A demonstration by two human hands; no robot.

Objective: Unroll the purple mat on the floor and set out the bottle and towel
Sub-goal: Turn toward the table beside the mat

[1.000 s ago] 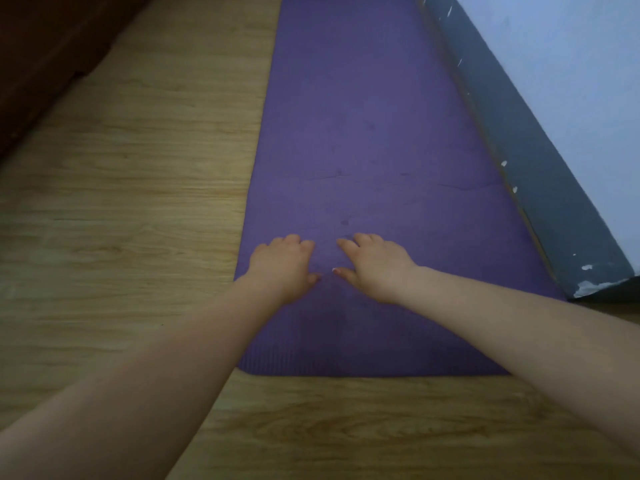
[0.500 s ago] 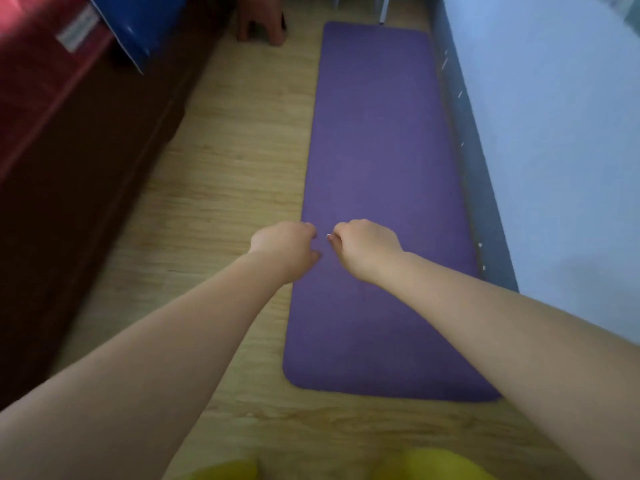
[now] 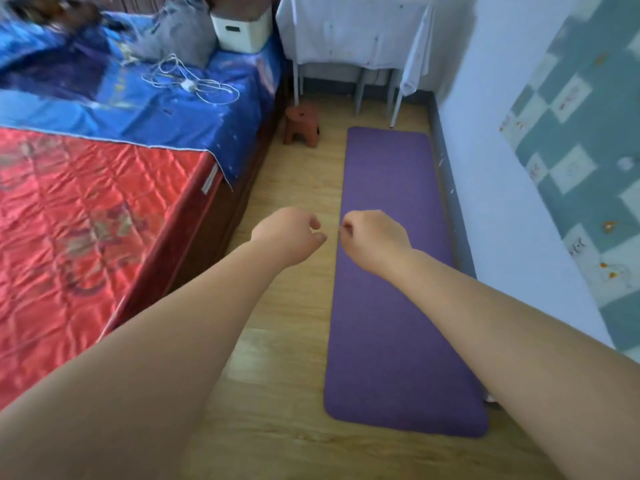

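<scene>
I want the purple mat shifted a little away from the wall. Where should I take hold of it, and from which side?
Grip the purple mat at its near short end, by the two rounded corners, coming from the near end where you stand. It lies flat and fully unrolled, its right long edge runs close along the wall, so that side leaves little room; the near end lies open on the floor.

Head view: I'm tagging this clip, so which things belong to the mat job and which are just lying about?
Job:
- purple mat, flat on the floor along the wall
- left hand and right hand, both curled and empty
- bottle and towel: not in view

Lying about:
- bed
- white cable
- white box
- brown stool
- table
</scene>
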